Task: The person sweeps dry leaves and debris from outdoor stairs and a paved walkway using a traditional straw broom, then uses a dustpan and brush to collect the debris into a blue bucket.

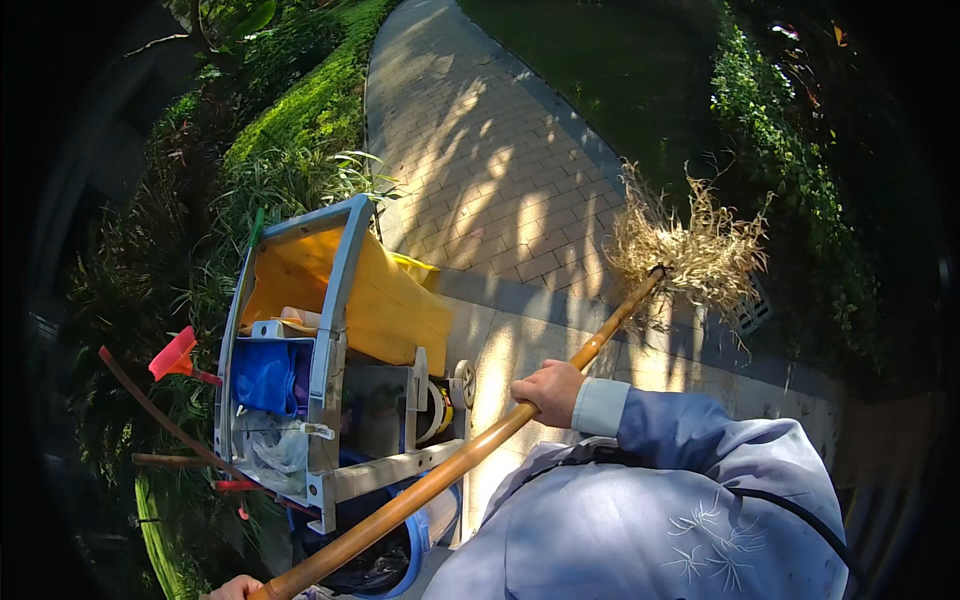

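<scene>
A broom with a long bamboo handle [471, 454] runs from the lower left to the upper right of the view. My right hand [553, 393] is wrapped around the middle of its shaft. At the bottom edge, my left hand [237, 588] grips the handle near its lower visible end; the frame cuts off part of this hand. Dry, straw-coloured twigs form the bushy broom head [690, 244], which fans out over the right border of the paved path [517, 180]. Whether its tips touch the ground is hard to tell.
A grey cleaning cart [324, 367] with a yellow bag [394, 300] stands at my left. It carries a blue cloth [262, 376] and clear plastic [276, 454]. Beside it sits a blue bin [417, 551] with a black liner. Poles jut leftward; plants [300, 112] border the path.
</scene>
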`<state>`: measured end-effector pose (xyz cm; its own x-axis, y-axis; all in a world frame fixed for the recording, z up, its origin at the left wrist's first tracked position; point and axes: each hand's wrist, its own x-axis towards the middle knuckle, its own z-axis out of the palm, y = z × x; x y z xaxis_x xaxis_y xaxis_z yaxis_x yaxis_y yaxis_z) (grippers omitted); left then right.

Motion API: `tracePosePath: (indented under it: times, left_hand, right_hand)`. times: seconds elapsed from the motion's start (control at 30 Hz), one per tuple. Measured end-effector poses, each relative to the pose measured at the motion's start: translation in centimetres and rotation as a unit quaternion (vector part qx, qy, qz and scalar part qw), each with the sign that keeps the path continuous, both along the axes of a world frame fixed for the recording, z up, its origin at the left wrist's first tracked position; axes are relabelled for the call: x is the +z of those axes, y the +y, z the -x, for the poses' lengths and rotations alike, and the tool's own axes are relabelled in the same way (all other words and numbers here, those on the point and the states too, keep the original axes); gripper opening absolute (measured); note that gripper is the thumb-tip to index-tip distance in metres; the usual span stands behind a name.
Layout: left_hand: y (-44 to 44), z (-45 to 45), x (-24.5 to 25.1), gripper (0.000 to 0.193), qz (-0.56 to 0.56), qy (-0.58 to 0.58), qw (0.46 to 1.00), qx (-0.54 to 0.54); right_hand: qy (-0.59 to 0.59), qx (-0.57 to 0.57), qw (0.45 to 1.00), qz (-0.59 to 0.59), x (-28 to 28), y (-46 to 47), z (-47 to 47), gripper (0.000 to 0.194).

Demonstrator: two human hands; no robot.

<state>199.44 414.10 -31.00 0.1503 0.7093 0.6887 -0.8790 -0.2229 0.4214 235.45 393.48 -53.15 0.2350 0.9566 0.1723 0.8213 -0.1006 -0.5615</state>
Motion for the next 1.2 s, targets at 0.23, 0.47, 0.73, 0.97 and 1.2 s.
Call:
tracePosePath:
  times: [0.23, 0.47, 0.73, 0.97, 1.2]
  left_hand:
    - [-7.3, -8.0, 6.9, 0.024, -0.247, -0.106, 0.945, 0.185]
    - [-0.3, -26.5, -0.7, 0.025, -0.218, 0.188, 0.931, 0.225]
    - [24.4, -48.5, -1.5, 0.017, 0.057, 0.314, 0.942, -0.108]
    - [40.9, -63.1, -2.2, 0.017, 0.147, 0.138, 0.919, -0.339]
    - [49.3, -62.4, 1.7, 0.021, 0.099, 0.046, 0.979, -0.173]
  right_hand:
    - [0.054, 0.266, 0.962, -0.037, 1.0, 18.6, -5.2, 0.019]
    - [0.013, 0.177, 0.983, 0.040, -13.1, 29.4, -22.3, 0.024]
    - [-0.028, -0.185, 0.977, 0.098, -7.5, 16.9, -39.6, 0.013]
    - [-0.099, -0.253, 0.962, -0.007, 3.3, 21.5, -47.9, 0.016]
    - [-0.005, -0.032, 0.998, -0.047, 1.6, 40.3, -58.5, 0.018]
